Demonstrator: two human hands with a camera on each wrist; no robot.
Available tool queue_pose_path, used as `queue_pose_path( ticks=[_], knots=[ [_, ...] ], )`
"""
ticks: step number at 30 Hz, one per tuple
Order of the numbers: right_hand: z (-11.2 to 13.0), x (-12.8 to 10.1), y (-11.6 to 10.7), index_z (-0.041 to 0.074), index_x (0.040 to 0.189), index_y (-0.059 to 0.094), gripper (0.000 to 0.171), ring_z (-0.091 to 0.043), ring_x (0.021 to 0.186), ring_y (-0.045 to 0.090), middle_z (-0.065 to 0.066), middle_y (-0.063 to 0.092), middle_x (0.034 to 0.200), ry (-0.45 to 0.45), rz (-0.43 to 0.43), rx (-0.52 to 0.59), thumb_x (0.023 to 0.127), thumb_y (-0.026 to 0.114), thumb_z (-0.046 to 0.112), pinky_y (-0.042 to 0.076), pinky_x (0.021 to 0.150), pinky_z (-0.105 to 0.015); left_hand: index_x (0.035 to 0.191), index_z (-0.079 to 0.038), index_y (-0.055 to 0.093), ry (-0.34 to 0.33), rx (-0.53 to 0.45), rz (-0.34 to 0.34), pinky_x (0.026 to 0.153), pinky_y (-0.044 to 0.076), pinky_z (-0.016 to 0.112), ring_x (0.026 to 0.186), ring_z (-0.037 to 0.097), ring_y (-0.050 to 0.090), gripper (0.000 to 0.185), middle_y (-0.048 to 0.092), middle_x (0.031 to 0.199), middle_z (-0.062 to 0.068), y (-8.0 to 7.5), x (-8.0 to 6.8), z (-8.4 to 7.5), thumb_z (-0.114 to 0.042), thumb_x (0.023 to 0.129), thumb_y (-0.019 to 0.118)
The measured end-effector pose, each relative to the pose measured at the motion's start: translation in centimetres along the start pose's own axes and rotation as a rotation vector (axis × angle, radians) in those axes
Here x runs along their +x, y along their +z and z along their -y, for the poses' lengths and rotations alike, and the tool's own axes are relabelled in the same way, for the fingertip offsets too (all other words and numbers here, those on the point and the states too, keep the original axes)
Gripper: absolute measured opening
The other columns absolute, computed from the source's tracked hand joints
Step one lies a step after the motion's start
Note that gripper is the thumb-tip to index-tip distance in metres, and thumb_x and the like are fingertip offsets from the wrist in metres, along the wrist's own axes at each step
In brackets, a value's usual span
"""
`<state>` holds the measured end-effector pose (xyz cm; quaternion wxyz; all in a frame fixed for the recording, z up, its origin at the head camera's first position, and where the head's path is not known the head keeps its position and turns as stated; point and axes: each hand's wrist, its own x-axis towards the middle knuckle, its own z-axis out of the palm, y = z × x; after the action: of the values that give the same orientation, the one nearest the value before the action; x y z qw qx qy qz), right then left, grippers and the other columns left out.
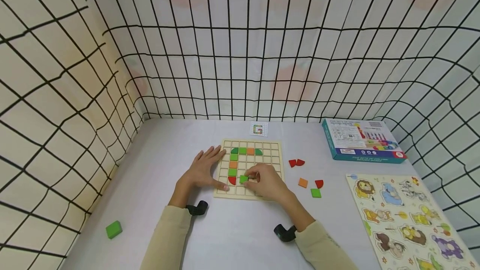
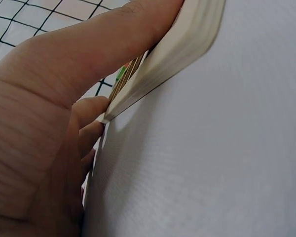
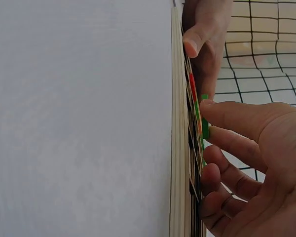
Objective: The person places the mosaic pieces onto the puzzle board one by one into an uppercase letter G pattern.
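Note:
A wooden grid board lies on the white table, with green, orange and red tiles set in its cells. My right hand pinches a green square tile over the board's lower rows, beside a red quarter-round tile. In the right wrist view the green tile stands on edge between thumb and forefinger against the board. My left hand lies flat with straight fingers on the board's left edge; the left wrist view shows its thumb along the board.
Loose red, orange and green tiles lie right of the board. A pattern card sits behind it. A teal box and an animal puzzle are at the right, a green block at front left. Grid-patterned walls surround the table.

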<state>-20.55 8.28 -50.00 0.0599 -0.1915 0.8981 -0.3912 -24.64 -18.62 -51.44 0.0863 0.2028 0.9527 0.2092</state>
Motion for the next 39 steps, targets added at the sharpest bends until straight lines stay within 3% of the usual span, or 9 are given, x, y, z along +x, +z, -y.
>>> queue_pose_path(
  ticks=[16,32,39],
  knots=[
    [0.6,0.5,0.8,0.019,0.101,0.082,0.02,-0.009,0.076,0.053,0.007,0.063,0.086,-0.001,-0.004,-0.105,0.083,0.087,0.026,0.046,0.063,-0.025,0.166,-0.025,0.024,-0.001,0.007,-0.001,0.131,0.005,0.056,0.163,0.027,0.009,0.132,0.014,0.174,-0.001,0.0,0.0,0.0,-0.076,0.06,0.084],
    [0.5,0.2,0.2,0.018,0.105,0.082,0.02,-0.013,0.078,0.053,0.005,0.064,0.088,0.013,0.02,-0.058,0.086,0.084,0.025,0.047,0.065,-0.027,0.166,-0.026,0.022,-0.011,0.011,0.009,0.131,0.003,0.055,0.163,0.026,0.007,0.132,0.013,0.175,-0.002,0.0,0.2,-0.1,-0.077,0.06,0.083],
    [0.1,-0.3,-1.1,0.019,0.107,0.081,0.021,-0.015,0.081,0.057,0.006,0.066,0.09,0.066,-0.018,0.007,0.087,0.083,0.024,0.05,0.068,-0.029,0.166,-0.025,0.024,-0.019,0.002,0.005,0.131,0.005,0.056,0.163,0.027,0.008,0.132,0.014,0.174,0.0,0.1,0.1,-0.1,-0.077,0.059,0.083]
  ],
)
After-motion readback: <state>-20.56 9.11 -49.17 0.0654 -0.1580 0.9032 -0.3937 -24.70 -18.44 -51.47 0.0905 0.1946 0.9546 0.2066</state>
